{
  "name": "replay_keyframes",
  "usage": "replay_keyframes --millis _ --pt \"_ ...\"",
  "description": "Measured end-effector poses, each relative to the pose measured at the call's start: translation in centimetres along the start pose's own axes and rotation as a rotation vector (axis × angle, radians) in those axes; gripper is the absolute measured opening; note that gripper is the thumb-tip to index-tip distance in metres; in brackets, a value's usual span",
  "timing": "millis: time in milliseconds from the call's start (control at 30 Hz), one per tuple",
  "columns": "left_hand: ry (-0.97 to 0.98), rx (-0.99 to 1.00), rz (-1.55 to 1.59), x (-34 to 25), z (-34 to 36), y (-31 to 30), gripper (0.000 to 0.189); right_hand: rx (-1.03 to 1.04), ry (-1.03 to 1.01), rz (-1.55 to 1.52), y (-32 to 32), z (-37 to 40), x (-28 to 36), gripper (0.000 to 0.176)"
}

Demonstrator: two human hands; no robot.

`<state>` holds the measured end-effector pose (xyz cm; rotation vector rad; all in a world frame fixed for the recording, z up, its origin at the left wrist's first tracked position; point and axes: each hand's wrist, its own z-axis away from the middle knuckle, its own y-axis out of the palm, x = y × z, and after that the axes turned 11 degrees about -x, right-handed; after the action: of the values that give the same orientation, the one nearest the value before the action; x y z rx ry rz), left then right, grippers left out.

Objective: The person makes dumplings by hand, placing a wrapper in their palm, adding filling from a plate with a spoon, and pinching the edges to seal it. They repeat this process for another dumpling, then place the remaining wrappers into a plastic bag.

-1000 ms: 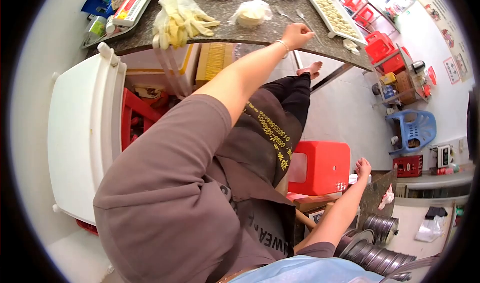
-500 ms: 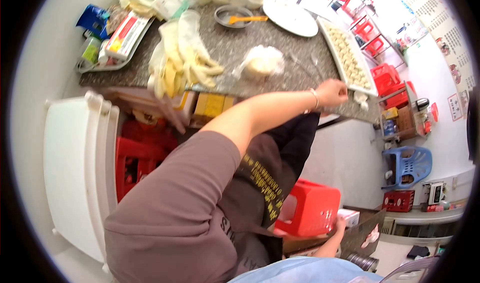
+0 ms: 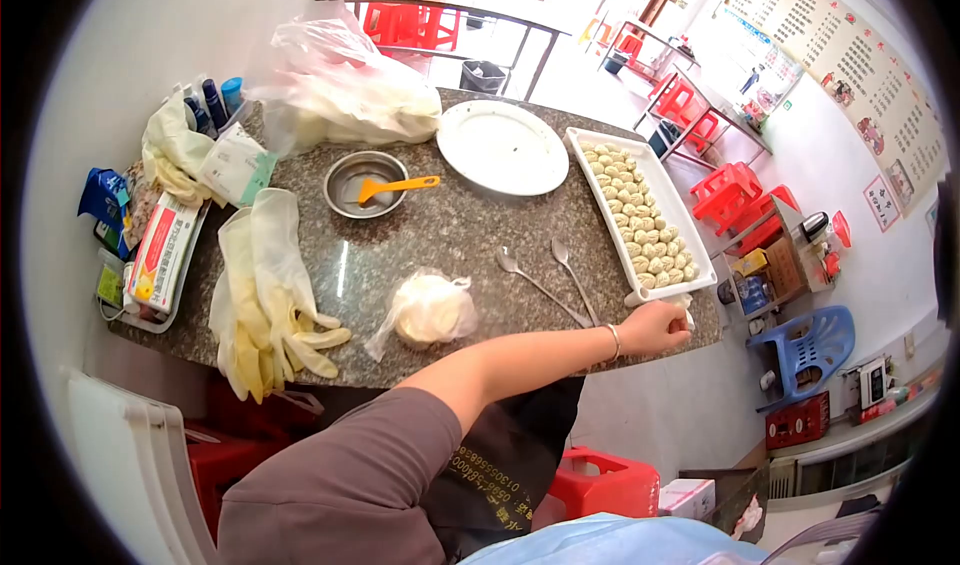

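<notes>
My left hand [image 3: 657, 328] reaches across from the lower left to the table's right edge, its fingers curled closed. It is beside the near corner of a white tray [image 3: 704, 252] holding several rows of small, pale, ridged dough pieces [image 3: 640, 210]. A crumpled white thing [image 3: 686, 306] shows just behind the knuckles, partly covered; whether the fingers grip it is hidden. Two metal spoons [image 3: 545, 283] lie left of the hand. Farther left sits a pale dough-like lump [image 3: 432, 310] in clear plastic. My right hand is out of view.
On the speckled tabletop [image 3: 480, 225] are a white oval plate [image 3: 502, 148], a metal bowl [image 3: 340, 197] with an orange scraper [image 3: 400, 185], and rubber gloves [image 3: 270, 295]. A bulky plastic bag [image 3: 345, 90] stands at the back. Below is a red stool [image 3: 605, 480].
The view has tilted up, showing more of the tabletop. My left hand has come closer to the crumpled white thing. My right hand, earlier at lower right near a white box, has left view.
</notes>
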<state>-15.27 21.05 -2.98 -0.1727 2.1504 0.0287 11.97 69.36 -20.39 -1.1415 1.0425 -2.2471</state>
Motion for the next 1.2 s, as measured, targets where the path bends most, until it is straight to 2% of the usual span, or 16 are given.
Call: replay_keyframes --millis 100,433,1200 --pt "-0.062 -0.05 0.016 1.6 0.2 0.3 0.018 0.05 -0.054 0.06 0.9 1.0 2.5 0.018" --pt "-0.023 0.102 -0.053 0.1 1.2 -0.6 0.015 0.133 -0.142 0.118 2.5 0.0 6.1 0.02" --pt "-0.058 0.225 -0.197 0.2 0.8 -0.9 0.017 0.201 -0.201 0.094 4.1 -2.2 4.9 0.023"
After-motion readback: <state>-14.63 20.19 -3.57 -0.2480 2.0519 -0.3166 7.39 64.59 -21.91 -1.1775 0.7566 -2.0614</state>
